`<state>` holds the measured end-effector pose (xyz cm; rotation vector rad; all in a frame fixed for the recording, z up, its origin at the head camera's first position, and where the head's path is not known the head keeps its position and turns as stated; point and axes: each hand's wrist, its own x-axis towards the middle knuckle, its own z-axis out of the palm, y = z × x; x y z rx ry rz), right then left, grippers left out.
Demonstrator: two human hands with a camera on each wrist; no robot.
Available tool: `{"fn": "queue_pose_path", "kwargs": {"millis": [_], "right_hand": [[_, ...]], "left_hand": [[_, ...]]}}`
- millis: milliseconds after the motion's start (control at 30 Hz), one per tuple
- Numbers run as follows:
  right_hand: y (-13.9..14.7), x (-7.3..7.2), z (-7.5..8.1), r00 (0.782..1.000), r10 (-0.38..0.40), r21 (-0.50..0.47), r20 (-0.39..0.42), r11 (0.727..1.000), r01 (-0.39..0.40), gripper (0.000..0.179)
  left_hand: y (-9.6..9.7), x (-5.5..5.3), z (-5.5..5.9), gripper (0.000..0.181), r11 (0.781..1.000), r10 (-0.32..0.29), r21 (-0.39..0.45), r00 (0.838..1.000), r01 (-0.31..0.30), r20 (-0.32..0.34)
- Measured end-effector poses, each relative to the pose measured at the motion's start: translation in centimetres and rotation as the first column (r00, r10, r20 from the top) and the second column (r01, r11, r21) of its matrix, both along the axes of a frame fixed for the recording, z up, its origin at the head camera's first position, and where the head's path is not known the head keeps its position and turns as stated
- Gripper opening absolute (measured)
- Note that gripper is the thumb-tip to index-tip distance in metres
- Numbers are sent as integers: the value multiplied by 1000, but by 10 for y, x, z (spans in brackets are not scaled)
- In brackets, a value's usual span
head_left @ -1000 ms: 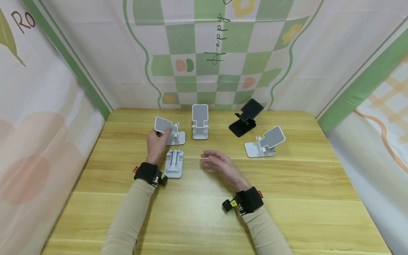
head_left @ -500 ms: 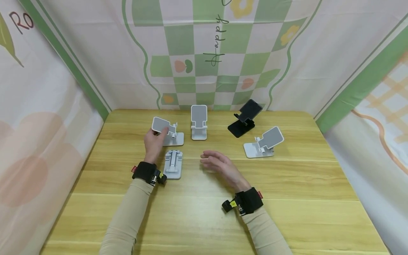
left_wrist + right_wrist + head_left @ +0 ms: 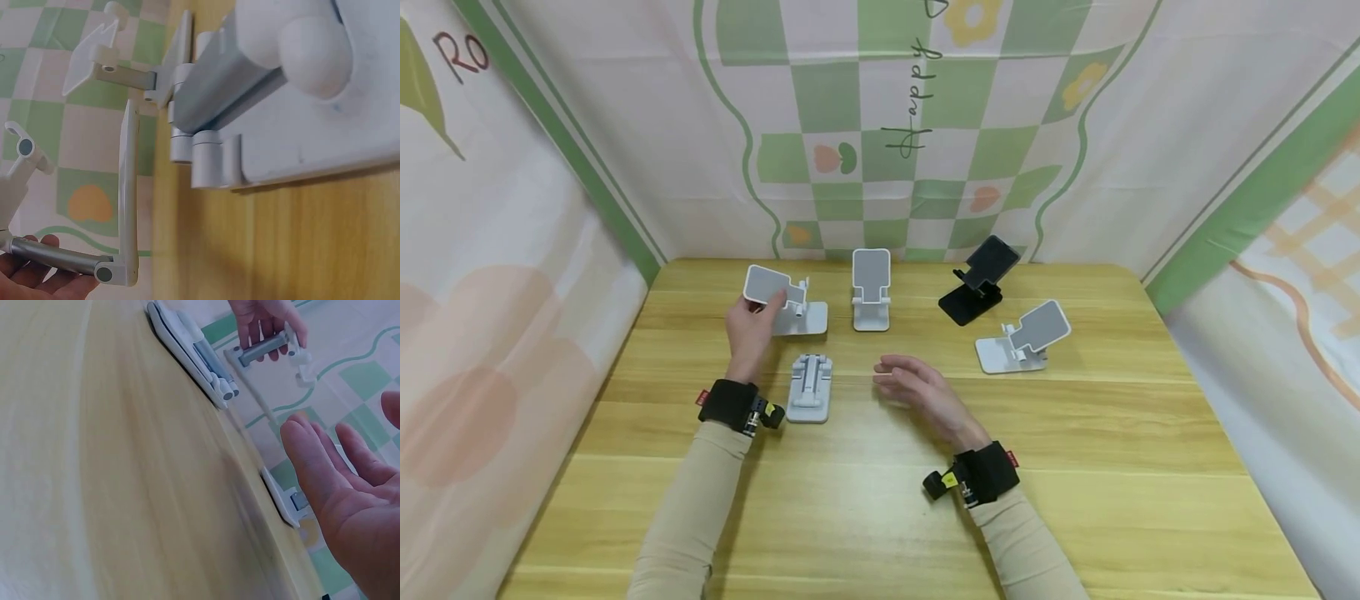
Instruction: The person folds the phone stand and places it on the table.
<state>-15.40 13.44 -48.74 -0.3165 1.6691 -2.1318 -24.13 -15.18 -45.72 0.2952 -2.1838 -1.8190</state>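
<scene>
I see the left hand (image 3: 749, 340) pinching a white stand (image 3: 766, 284) by its grey plate, beyond the folded stand (image 3: 809, 389) on the tabletop (image 3: 865, 517). The right hand (image 3: 925, 396), fingers relaxed and unladen, hangs to the folded stand's right. Well past that hand, rightward of the folded stand, are a black stand (image 3: 988, 265) and a slanted stand (image 3: 1039, 327) (both opened out).

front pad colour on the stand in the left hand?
Front pad is grey; it shows best in the head view.
</scene>
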Motion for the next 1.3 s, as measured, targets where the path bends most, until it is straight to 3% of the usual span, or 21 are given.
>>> {"fn": "queue_pose_path", "kwargs": {"millis": [333,533,833,1067,1200,1300], "right_hand": [[1,0,-2,1000,-12,16,9,1000,12,58],[1,1,-1,999,-20,17,29,1000,19,61],[2,-1,-2,998,-23,8,60,1000,23,61],[1,-1,-2,998,-7,14,57,1000,6,61],[1,-1,-2,999,-1,1,44,1000,1,57],[0,-1,-3,999,-1,-14,45,1000,1,53]], "left_hand": [[-1,7,12,63,999,-24,-24,998,22,-59],[3,13,23,65,998,-62,-19,998,62,-29],[9,24,45,66,973,-220,-72,975,220,10],[12,31,58,57,918,-379,-124,925,377,6],[16,33,63,51,856,-500,-147,866,496,12],[21,34,65,46,796,-589,-152,808,586,30]]}}
